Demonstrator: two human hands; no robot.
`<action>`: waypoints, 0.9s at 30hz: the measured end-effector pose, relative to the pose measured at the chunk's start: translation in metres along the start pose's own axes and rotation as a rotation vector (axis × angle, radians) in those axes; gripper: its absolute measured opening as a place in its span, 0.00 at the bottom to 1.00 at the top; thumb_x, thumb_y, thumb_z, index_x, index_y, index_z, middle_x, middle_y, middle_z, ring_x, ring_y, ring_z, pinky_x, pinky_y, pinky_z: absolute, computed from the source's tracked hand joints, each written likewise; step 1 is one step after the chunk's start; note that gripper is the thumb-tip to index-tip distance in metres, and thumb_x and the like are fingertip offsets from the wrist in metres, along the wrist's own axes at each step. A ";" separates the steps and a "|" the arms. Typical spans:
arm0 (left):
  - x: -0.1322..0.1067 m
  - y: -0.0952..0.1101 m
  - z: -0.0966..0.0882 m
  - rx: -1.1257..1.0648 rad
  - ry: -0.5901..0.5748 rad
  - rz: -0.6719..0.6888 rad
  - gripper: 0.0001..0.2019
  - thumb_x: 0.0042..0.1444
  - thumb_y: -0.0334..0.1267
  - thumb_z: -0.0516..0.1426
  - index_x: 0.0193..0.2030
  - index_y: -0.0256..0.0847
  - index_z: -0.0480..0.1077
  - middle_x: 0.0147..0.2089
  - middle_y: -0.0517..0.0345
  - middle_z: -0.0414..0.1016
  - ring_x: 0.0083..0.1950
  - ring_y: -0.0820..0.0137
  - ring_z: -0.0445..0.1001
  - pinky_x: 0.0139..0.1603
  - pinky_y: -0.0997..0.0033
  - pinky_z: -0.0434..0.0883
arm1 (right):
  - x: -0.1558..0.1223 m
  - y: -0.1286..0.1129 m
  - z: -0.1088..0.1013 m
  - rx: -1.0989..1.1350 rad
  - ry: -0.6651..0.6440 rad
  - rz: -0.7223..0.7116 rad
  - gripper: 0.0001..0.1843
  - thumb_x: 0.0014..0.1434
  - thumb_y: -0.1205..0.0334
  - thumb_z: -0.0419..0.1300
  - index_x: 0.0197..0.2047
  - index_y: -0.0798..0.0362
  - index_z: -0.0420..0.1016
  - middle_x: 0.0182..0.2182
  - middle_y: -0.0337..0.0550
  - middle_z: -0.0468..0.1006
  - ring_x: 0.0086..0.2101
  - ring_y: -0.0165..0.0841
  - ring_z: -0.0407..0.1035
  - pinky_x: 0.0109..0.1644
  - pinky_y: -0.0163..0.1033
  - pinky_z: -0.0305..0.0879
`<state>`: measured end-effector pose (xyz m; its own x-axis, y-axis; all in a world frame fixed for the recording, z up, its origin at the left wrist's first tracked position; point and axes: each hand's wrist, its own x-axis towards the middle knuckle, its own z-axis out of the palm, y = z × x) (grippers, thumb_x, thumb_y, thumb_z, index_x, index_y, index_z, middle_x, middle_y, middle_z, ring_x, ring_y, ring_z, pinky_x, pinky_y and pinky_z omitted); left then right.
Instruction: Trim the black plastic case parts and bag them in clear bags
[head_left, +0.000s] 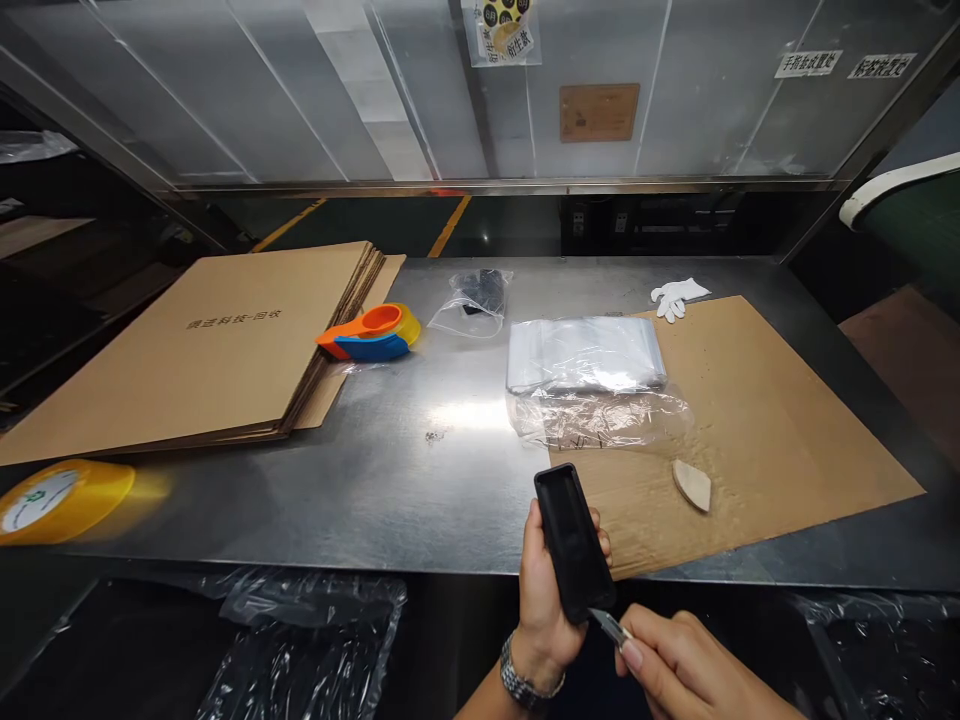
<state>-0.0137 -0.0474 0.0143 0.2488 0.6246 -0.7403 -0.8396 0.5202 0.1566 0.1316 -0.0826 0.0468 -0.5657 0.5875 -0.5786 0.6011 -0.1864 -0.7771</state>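
A black rectangular tray-like part (571,540), hollow with a raised rim, lies in my left hand (546,600), its fingers wrapped round the sides. My right hand (679,660) grips a small knife (609,627) with a pointed metal blade. The blade's tip meets the near end of the black part, close to its corner. Most of the knife's handle is hidden in my fingers. Both hands are at the table's front edge, beside a flat cardboard sheet (780,420). On that sheet lies a small beige wedge-shaped piece (692,486).
A stack of clear plastic bags (585,355) overlaps the cardboard sheet. Behind are a white glove (678,298) and a bag with black parts (480,295). Leftward are an orange-and-blue tape dispenser (371,335), stacked cardboard (240,350) and a yellow tape roll (67,502). Black-lined bins (315,640) stand below.
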 end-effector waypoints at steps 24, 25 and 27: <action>-0.004 -0.007 -0.002 0.126 -0.028 0.459 0.24 0.60 0.51 0.42 0.62 0.49 0.51 0.29 0.57 0.69 0.27 0.70 0.66 0.28 0.74 0.67 | 0.002 0.007 0.008 -0.166 0.013 0.033 0.18 0.66 0.54 0.39 0.33 0.50 0.64 0.24 0.39 0.67 0.28 0.34 0.65 0.33 0.36 0.61; -0.003 -0.008 -0.003 0.130 -0.025 0.467 0.24 0.60 0.51 0.42 0.62 0.48 0.51 0.29 0.57 0.69 0.28 0.70 0.67 0.29 0.73 0.67 | 0.003 0.005 0.006 -0.148 0.018 0.017 0.18 0.66 0.54 0.39 0.33 0.50 0.65 0.24 0.39 0.67 0.28 0.33 0.65 0.32 0.35 0.61; -0.002 -0.009 -0.005 0.149 -0.008 0.493 0.25 0.60 0.52 0.42 0.61 0.46 0.51 0.29 0.57 0.70 0.28 0.70 0.67 0.30 0.72 0.67 | 0.004 0.001 0.003 -0.119 0.020 -0.015 0.18 0.66 0.56 0.39 0.33 0.50 0.66 0.22 0.38 0.67 0.27 0.33 0.65 0.31 0.34 0.60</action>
<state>-0.0091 -0.0563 0.0115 -0.1549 0.8205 -0.5502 -0.7803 0.2400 0.5776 0.1282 -0.0832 0.0433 -0.5643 0.6054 -0.5614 0.6562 -0.0837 -0.7499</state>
